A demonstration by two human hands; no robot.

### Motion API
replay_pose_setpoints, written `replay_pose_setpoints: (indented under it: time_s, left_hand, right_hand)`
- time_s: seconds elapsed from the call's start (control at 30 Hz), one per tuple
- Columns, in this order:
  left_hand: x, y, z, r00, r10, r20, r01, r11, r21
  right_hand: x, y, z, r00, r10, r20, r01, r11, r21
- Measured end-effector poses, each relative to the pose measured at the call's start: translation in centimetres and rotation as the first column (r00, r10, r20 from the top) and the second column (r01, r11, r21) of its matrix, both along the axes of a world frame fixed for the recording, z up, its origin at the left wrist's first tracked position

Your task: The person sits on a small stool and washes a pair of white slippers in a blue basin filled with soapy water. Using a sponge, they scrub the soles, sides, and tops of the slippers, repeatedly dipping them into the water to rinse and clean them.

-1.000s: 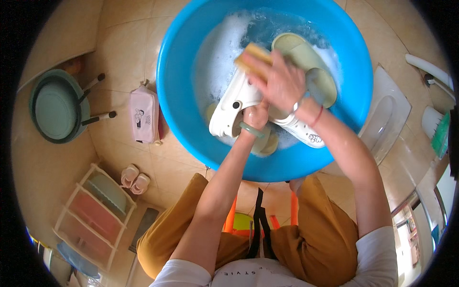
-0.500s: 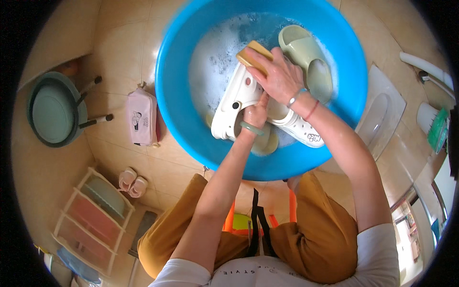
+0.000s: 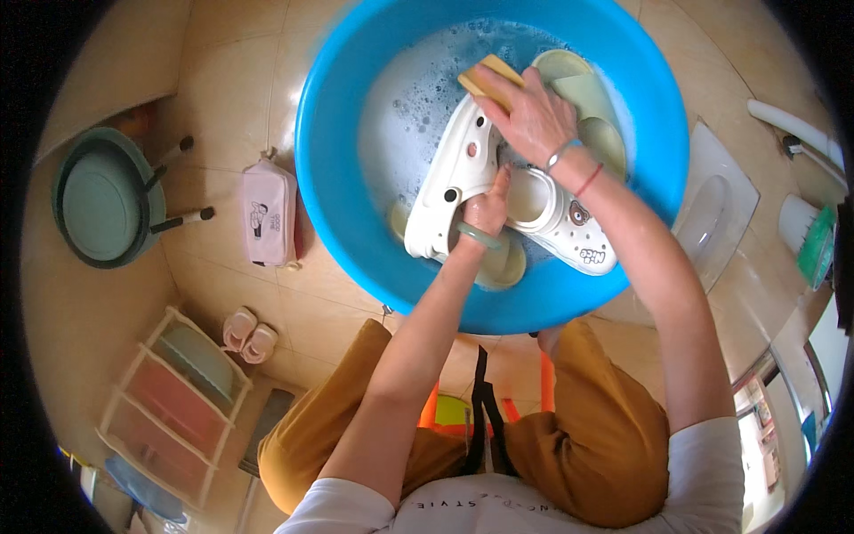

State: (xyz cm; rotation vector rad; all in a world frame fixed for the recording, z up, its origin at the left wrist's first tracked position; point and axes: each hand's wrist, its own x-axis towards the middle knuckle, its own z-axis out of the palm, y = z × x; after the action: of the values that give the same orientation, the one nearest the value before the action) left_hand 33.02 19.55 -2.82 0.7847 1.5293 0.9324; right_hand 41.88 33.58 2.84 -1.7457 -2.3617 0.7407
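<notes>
My left hand (image 3: pixel 487 211) reaches into the foot opening of a white clog (image 3: pixel 455 182), with its thumb along the side wall, and holds it tilted in a big blue basin (image 3: pixel 313 133). A flat yellow-tan block (image 3: pixel 492 75) is gripped in my right hand (image 3: pixel 539 120), pressed at the toe of that clog. The block's underside is hidden, so I cannot tell if it has bristles. Another white clog (image 3: pixel 583 231) with charms lies to the right, partly behind my right wrist. Pale green slides (image 3: pixel 598 109) sit in the foamy water (image 3: pixel 405 107), one of them mostly hidden below my left hand.
Left of the basin lies a pink pouch (image 3: pixel 269 214). Beyond it, green pans (image 3: pixel 102 200) with handles stand near the wall. Pink shoes (image 3: pixel 249 335) rest beside a rack (image 3: pixel 173 400). On the right are a squat toilet (image 3: pixel 712 209) and a green-and-white brush (image 3: pixel 814 245).
The block and my right hand have shifted slightly up and right along the clog's toe. The held clog has turned a little, and the whole view has drifted slightly.
</notes>
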Motion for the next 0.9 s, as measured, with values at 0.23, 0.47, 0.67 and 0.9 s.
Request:
replay_pose_setpoints:
  time_s: [0.23,0.47,0.67,0.9]
  left_hand:
    - [-0.9,-4.6,-4.8,0.862,0.263,0.433,-0.240,0.965,-0.108]
    - [0.1,-1.6,-3.3,0.991,-0.102,-0.091,0.097,0.994,-0.057]
    - [-2.5,-2.5,-3.8,0.866,0.269,0.421,-0.190,0.957,-0.221]
    - [-2.3,-2.2,-3.6,0.953,0.263,0.152,-0.231,0.952,-0.201]
  right_hand:
    - [-2.2,-9.3,3.7,0.955,0.283,-0.089,-0.286,0.958,-0.018]
    - [-0.5,-1.5,0.3,0.996,0.068,-0.059,-0.068,0.998,0.009]
    - [-2.1,-7.8,3.6,0.964,0.210,-0.162,-0.232,0.964,-0.130]
    - [-3.2,-3.0,0.6,0.988,0.059,-0.141,-0.084,0.980,-0.179]
